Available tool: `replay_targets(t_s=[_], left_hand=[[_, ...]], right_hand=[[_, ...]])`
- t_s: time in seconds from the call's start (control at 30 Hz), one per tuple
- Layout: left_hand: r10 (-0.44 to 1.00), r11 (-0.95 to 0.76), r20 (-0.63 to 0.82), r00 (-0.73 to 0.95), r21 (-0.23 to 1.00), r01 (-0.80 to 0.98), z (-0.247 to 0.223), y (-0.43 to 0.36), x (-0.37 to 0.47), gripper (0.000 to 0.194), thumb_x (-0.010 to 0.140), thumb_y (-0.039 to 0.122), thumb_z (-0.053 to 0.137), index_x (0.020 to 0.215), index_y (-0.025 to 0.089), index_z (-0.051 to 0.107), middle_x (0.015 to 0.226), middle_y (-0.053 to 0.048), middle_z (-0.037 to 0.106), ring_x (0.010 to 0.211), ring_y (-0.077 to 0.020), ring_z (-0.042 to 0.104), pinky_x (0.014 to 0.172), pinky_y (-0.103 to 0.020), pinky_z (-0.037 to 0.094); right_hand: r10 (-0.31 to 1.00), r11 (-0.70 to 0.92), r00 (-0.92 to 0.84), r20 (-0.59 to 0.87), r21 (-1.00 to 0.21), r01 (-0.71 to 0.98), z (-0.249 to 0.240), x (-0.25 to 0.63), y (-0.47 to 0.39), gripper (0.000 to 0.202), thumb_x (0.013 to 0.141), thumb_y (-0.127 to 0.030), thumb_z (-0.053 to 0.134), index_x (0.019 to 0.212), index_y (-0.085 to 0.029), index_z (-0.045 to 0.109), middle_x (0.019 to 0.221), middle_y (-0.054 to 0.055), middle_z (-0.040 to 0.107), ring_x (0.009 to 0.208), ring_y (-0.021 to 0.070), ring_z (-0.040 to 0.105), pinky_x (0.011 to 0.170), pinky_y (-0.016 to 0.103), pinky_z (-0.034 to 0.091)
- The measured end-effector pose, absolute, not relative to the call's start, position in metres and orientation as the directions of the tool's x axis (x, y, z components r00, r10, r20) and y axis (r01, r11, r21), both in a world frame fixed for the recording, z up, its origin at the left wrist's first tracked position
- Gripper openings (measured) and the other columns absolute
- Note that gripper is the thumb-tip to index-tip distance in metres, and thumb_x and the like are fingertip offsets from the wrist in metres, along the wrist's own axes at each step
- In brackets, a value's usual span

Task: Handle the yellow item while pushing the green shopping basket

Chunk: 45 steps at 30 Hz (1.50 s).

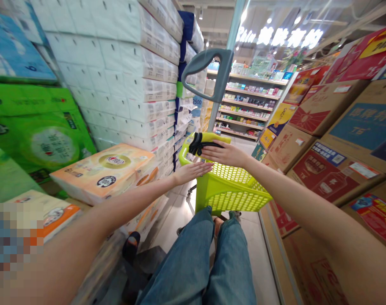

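Observation:
A yellow-green plastic shopping cart [232, 200] with a perforated basket stands right ahead of my legs. My left hand [193, 171] lies flat with its fingers stretched out at the cart's near left edge. Beyond it, my right hand [227, 153] is also flat, its fingers pointing left over a black strap-like thing [197, 144] on the cart's rim. Whether either hand presses on the cart, I cannot tell. A grey loop handle [216, 78] on a pole [213, 116] rises above the cart. Neither hand holds anything that I can see.
Stacked white tissue packs [117, 72] and an orange tissue pack [104, 169] line the left side. Cardboard cartons [326, 169] are piled along the right. Shelves of small goods [246, 101] stand ahead. A dark shoe [131, 248] shows at lower left.

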<state>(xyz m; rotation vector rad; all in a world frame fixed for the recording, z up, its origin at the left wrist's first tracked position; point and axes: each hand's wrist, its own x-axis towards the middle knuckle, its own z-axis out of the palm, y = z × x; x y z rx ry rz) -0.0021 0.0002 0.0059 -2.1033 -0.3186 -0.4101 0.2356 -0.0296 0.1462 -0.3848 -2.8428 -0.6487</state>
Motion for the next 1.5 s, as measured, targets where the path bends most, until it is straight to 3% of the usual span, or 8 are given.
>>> replay_targets(t_s=[0.13, 0.23, 0.57, 0.73, 0.93, 1.07, 1.3, 1.5], left_hand=[[0.097, -0.59, 0.403, 0.91, -0.713, 0.379, 0.003, 0.002, -0.002, 0.058, 0.095, 0.003, 0.035, 0.151, 0.017, 0.037, 0.155, -0.004, 0.043, 0.141, -0.0115, 0.042, 0.119, -0.028, 0.032], [0.08, -0.559, 0.404, 0.911, -0.739, 0.377, 0.006, 0.0, -0.002, 0.06, 0.093, 0.002, 0.035, 0.152, 0.015, 0.034, 0.161, -0.004, 0.031, 0.147, -0.011, 0.032, 0.121, -0.028, 0.029], [0.045, -0.412, 0.405, 0.913, -0.825, 0.386, 0.01, -0.003, -0.003, 0.063, 0.092, 0.0, 0.036, 0.153, 0.013, 0.03, 0.166, -0.003, 0.012, 0.151, -0.0101, 0.019, 0.123, -0.025, 0.024], [0.064, -0.437, 0.4, 0.914, -0.812, 0.386, 0.008, -0.002, -0.002, 0.064, 0.091, -0.001, 0.035, 0.153, 0.014, 0.031, 0.166, -0.001, 0.013, 0.151, -0.0091, 0.017, 0.123, -0.025, 0.022], [0.144, -0.577, 0.368, 0.919, -0.723, 0.38, 0.01, -0.004, -0.001, 0.063, 0.093, 0.002, 0.035, 0.153, 0.019, 0.032, 0.162, -0.002, 0.03, 0.148, -0.0093, 0.029, 0.122, -0.026, 0.026], [0.146, -0.622, 0.37, 0.918, -0.687, 0.376, 0.012, -0.005, -0.001, 0.065, 0.092, 0.001, 0.036, 0.154, 0.019, 0.029, 0.161, -0.003, 0.032, 0.148, -0.0093, 0.029, 0.122, -0.027, 0.026], [0.144, -0.498, 0.345, 0.927, -0.785, 0.369, 0.016, -0.009, -0.002, 0.065, 0.092, -0.002, 0.031, 0.154, 0.016, 0.029, 0.165, 0.0, 0.018, 0.151, -0.0085, 0.018, 0.124, -0.025, 0.022], [0.077, -0.54, 0.395, 0.915, -0.755, 0.372, 0.011, -0.004, -0.002, 0.066, 0.088, -0.004, 0.034, 0.152, 0.014, 0.033, 0.165, -0.001, 0.02, 0.15, -0.0088, 0.021, 0.124, -0.025, 0.022]], right_hand=[[0.216, 0.886, -0.962, 0.167, 0.381, 0.265, 0.131, 0.238, -0.027, 0.054, 0.099, -0.013, 0.044, 0.148, -0.035, 0.04, 0.151, -0.005, 0.049, 0.143, 0.0113, 0.041, 0.126, 0.039, 0.024], [0.158, 0.876, -0.978, 0.136, 0.437, 0.202, 0.149, 0.241, -0.023, 0.054, 0.1, -0.014, 0.043, 0.151, -0.031, 0.035, 0.152, -0.003, 0.047, 0.143, 0.0119, 0.04, 0.126, 0.04, 0.022], [0.194, 0.723, -0.885, 0.422, 0.548, 0.42, 0.257, 0.247, -0.015, 0.051, 0.104, -0.015, 0.036, 0.153, -0.029, 0.031, 0.158, -0.002, 0.037, 0.15, 0.011, 0.025, 0.126, 0.041, 0.002], [0.25, 0.718, -0.864, 0.438, 0.515, 0.469, 0.208, 0.241, -0.022, 0.056, 0.103, -0.015, 0.035, 0.154, -0.037, 0.026, 0.157, -0.005, 0.041, 0.148, 0.0133, 0.031, 0.128, 0.045, 0.01], [0.279, 0.863, -0.942, 0.187, 0.381, 0.331, 0.141, 0.24, -0.028, 0.052, 0.1, -0.015, 0.043, 0.148, -0.036, 0.04, 0.151, -0.005, 0.049, 0.143, 0.0128, 0.041, 0.127, 0.044, 0.024], [0.243, 0.899, -0.967, 0.077, 0.356, 0.254, 0.151, 0.242, -0.025, 0.054, 0.1, -0.013, 0.045, 0.149, -0.034, 0.039, 0.153, -0.005, 0.047, 0.144, 0.0126, 0.039, 0.128, 0.042, 0.019], [0.208, 0.746, -0.939, 0.274, 0.577, 0.334, 0.236, 0.248, -0.02, 0.054, 0.103, -0.012, 0.036, 0.153, -0.029, 0.028, 0.158, -0.002, 0.037, 0.148, 0.013, 0.028, 0.126, 0.044, 0.011], [0.226, 0.744, -0.885, 0.407, 0.515, 0.427, 0.255, 0.241, -0.024, 0.043, 0.106, -0.023, 0.032, 0.149, -0.026, 0.039, 0.156, -0.004, 0.041, 0.148, 0.012, 0.029, 0.125, 0.039, 0.005]])
